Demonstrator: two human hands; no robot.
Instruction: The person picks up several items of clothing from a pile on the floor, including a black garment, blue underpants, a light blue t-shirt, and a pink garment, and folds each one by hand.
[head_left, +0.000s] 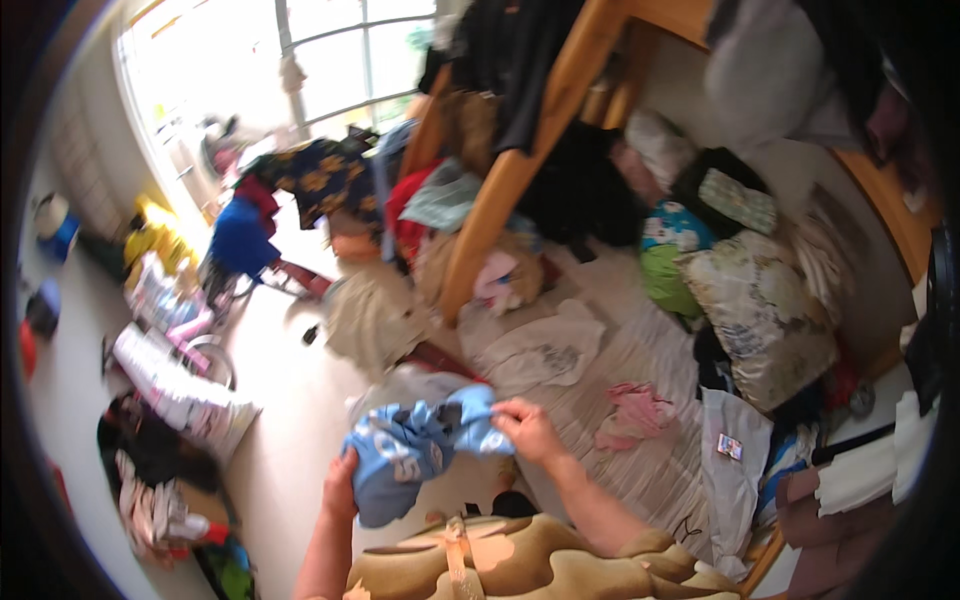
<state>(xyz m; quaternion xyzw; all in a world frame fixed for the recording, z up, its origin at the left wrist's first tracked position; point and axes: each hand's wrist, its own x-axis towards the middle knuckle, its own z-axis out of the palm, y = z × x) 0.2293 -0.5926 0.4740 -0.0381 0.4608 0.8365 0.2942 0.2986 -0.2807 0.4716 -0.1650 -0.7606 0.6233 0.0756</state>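
Stretched between my hands is a light blue garment (401, 461) with white print and dark patches inside, partly bunched. My left hand (342, 481) grips its left edge, with the fingers mostly hidden behind the cloth. At the other side, my right hand (529, 429) pinches its upper right end, perhaps a sleeve, between thumb and fingers. The garment hangs in front of my patterned brown top (570, 562), above the floor beside a low bed. On the bed mat (645, 337), a crumpled pink cloth (636, 415) lies to the right of my right hand.
A slanted wooden bed post (517, 180) rises ahead. Pillows, including a shiny patterned one (761, 322), and clothes are heaped at right. A beige cloth (375, 319) hangs beyond the garment. Full white sacks (184, 397) and a small pink bicycle (196, 349) stand at left.
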